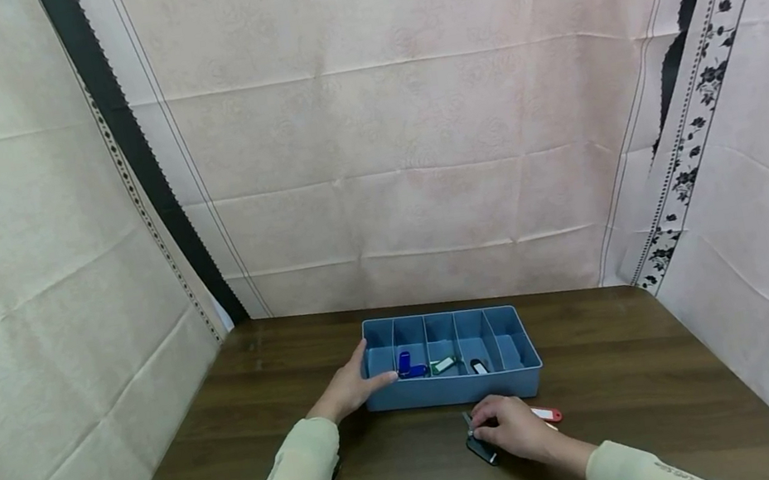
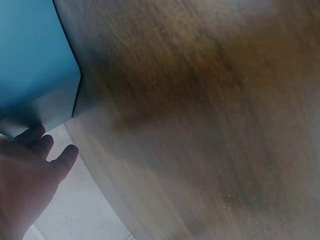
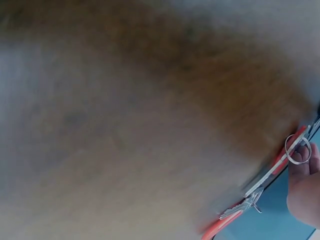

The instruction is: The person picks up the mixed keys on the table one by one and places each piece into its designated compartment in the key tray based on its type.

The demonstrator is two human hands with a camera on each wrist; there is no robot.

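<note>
A blue compartment box (image 1: pixel 454 390) sits on the table. My left hand (image 1: pixel 350 386) is at its front left corner, fingers along the left side and thumb extended over the front rim; in the left wrist view, fingertips of that hand (image 2: pixel 35 165) touch the box wall (image 2: pixel 40 65). In front of the box, my right hand (image 1: pixel 512 425) pinches a key (image 1: pixel 469 421) with a black tag (image 1: pixel 482 451). The right wrist view has that hand (image 3: pixel 305 192) partly cut off at the edge, a metal ring (image 3: pixel 288 145) overlapping its fingers.
Compartments hold blue tags (image 1: pixel 414 371), a green tag (image 1: pixel 443 365) and a black tag (image 1: pixel 478 366). Beside my right hand lies a red key tag (image 1: pixel 546 414), and the right wrist view also has keys (image 3: pixel 245 204). Fabric (image 1: pixel 366 125) hangs behind the brown table (image 1: pixel 285 373).
</note>
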